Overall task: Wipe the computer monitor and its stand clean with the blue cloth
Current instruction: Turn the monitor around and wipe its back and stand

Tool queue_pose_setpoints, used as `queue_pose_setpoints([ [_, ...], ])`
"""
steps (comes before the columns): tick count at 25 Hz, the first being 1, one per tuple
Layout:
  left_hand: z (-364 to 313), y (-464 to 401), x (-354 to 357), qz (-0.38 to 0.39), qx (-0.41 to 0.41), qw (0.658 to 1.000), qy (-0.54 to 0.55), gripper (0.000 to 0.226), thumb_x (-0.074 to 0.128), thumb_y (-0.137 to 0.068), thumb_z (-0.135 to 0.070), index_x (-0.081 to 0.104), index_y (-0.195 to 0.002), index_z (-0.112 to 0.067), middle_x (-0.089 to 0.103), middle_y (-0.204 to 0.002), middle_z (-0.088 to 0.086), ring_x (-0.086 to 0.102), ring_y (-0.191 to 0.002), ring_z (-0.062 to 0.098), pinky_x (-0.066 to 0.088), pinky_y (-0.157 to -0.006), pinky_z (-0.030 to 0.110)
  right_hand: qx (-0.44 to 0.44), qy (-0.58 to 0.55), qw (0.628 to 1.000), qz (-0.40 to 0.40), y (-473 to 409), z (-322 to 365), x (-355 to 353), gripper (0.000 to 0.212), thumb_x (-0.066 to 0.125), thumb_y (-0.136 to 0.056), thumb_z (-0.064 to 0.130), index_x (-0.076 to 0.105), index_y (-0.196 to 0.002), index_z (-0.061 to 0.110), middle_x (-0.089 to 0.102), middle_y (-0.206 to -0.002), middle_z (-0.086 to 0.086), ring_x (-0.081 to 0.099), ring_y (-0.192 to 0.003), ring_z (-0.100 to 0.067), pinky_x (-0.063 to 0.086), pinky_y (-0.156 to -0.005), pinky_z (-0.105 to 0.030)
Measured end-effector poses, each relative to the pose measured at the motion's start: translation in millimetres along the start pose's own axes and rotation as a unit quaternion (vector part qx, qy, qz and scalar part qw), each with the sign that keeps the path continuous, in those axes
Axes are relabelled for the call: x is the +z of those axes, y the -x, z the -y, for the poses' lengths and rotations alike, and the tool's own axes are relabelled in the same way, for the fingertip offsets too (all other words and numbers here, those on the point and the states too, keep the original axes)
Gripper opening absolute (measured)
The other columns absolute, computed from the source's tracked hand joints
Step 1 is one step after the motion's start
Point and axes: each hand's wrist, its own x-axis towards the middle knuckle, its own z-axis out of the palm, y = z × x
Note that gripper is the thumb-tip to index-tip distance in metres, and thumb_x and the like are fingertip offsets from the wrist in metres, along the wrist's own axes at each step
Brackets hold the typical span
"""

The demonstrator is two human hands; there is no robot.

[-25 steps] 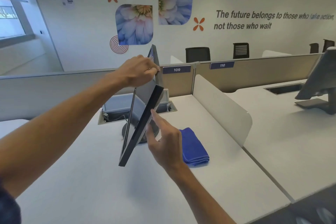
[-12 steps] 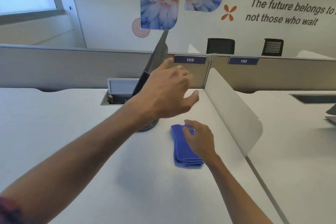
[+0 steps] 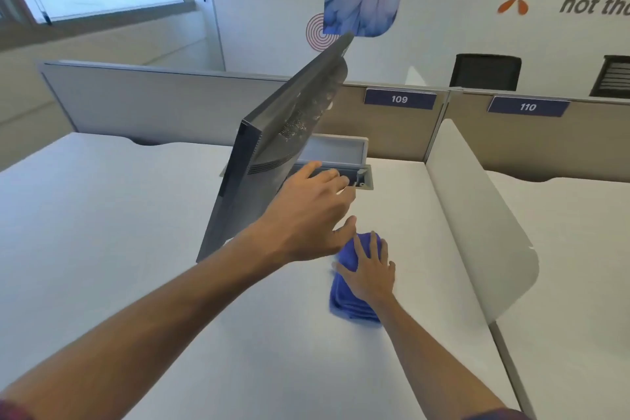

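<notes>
We see the monitor (image 3: 272, 153) tilted steeply on the white desk (image 3: 102, 249), its grey back turned toward us and its top edge leaning away to the upper right; pale specks dot the upper part of that back. Its stand is hidden behind the panel and our left arm. Our left hand (image 3: 306, 218) hangs in front of the monitor's lower right edge with fingers spread wide, gripping nothing; whether the fingertips touch the casing we cannot tell. Just beside and below it, our right hand (image 3: 368, 269) lies flat, fingers splayed, on the folded blue cloth (image 3: 347, 303), which rests on the desk near the monitor's foot. A white divider (image 3: 477, 222) stands to the right of the cloth.
</notes>
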Motion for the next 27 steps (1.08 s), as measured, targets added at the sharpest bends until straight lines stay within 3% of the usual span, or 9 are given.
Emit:
queue_pose_setpoints([
  [3,10.3,-0.9,-27.5,-0.054,0.0,0.998,-0.043,0.046,0.034,-0.09,-0.044,0.062,-0.115,-0.016,0.065,-0.119,0.002,0.058,-0.111,0.019,0.033,-0.11,0.042,-0.008,-0.008,0.999,-0.051,-5.7,-5.7,7.8,0.054,0.037,-0.099,0.044,0.028,-0.149,0.027,0.016,-0.16,-0.003,0.019,-0.143,-0.034,0.034,-0.106,-0.044],
  [6,21.2,-7.6,-62.4,-0.094,0.002,0.992,-0.089,0.044,0.034,-0.087,-0.039,0.064,-0.107,-0.015,0.067,-0.111,0.001,0.06,-0.103,0.021,0.038,-0.1,0.037,-0.028,-0.127,0.985,-0.112,-16.1,-3.5,-0.1,0.039,0.043,-0.099,0.017,0.047,-0.138,0.019,0.04,-0.149,-0.002,0.041,-0.126,-0.034,0.042,-0.097,-0.037],
  [8,32.6,-14.6,-87.1,-0.092,0.002,0.99,-0.108,0.042,0.032,-0.084,-0.032,0.063,-0.107,-0.017,0.068,-0.108,-0.001,0.061,-0.096,0.023,0.042,-0.091,0.037,-0.042,-0.269,0.948,-0.164,-19.9,6.8,-24.1,0.036,0.045,-0.099,0.012,0.052,-0.133,0.017,0.052,-0.138,-0.003,0.052,-0.116,-0.03,0.045,-0.096,-0.035],
  [11,63.6,-28.6,-116.4,-0.081,-0.018,0.996,-0.044,0.046,0.03,-0.084,-0.024,0.062,-0.116,-0.025,0.068,-0.114,0.0,0.059,-0.083,0.026,0.047,-0.076,0.036,-0.108,-0.466,0.848,-0.228,-11.6,37.2,-96.6,0.032,0.047,-0.1,0.014,0.052,-0.131,0.018,0.058,-0.124,0.002,0.059,-0.106,-0.014,0.051,-0.09,-0.022],
  [14,106.1,-51.3,-124.5,-0.031,-0.073,0.993,0.084,0.046,0.036,-0.087,-0.016,0.064,-0.121,-0.031,0.065,-0.122,0.007,0.052,-0.082,0.022,0.045,-0.083,0.035,-0.172,-0.499,0.807,-0.265,16.4,72.5,-179.9,0.031,0.045,-0.101,0.018,0.052,-0.132,0.02,0.049,-0.127,0.002,0.053,-0.107,-0.006,0.043,-0.089,-0.008],
  [18,127.7,-67.9,-112.4,0.022,-0.055,0.991,0.121,0.05,0.033,-0.081,-0.028,0.068,-0.116,-0.021,0.06,-0.131,-0.004,0.053,-0.118,0.025,0.037,-0.106,0.04,-0.23,-0.451,0.836,-0.213,58.0,107.3,-235.4,0.03,0.049,-0.099,0.027,0.058,-0.128,0.028,0.044,-0.122,0.004,0.051,-0.109,-0.01,0.042,-0.091,-0.019],
  [22,133.2,-70.9,-95.2,0.053,-0.022,0.995,0.082,0.052,0.027,-0.079,-0.027,0.065,-0.106,-0.005,0.064,-0.119,0.011,0.056,-0.106,0.034,0.04,-0.097,0.043,-0.235,-0.296,0.889,-0.259,91.3,151.6,-231.2,0.027,0.05,-0.095,0.035,0.061,-0.119,0.029,0.045,-0.119,0.005,0.05,-0.103,-0.014,0.049,-0.079,-0.029],
  [24,137.0,-69.7,-90.5,0.03,-0.036,0.995,0.087,0.056,0.025,-0.078,-0.025,0.066,-0.112,-0.008,0.063,-0.126,0.008,0.056,-0.112,0.034,0.04,-0.099,0.042,-0.194,-0.223,0.911,-0.286,95.6,169.8,-224.7,0.026,0.047,-0.095,0.037,0.058,-0.116,0.028,0.045,-0.121,0.004,0.049,-0.101,-0.016,0.049,-0.069,-0.03],
  [27,136.3,-67.5,-89.0,0.019,-0.035,0.995,0.094,0.062,0.024,-0.078,-0.024,0.061,-0.126,-0.01,0.052,-0.14,0.001,0.049,-0.127,0.028,0.035,-0.107,0.036,-0.136,-0.209,0.929,-0.273,67.6,175.1,-229.4,0.023,0.047,-0.095,0.035,0.06,-0.112,0.026,0.046,-0.119,0.001,0.047,-0.102,-0.02,0.045,-0.069,-0.033],
])
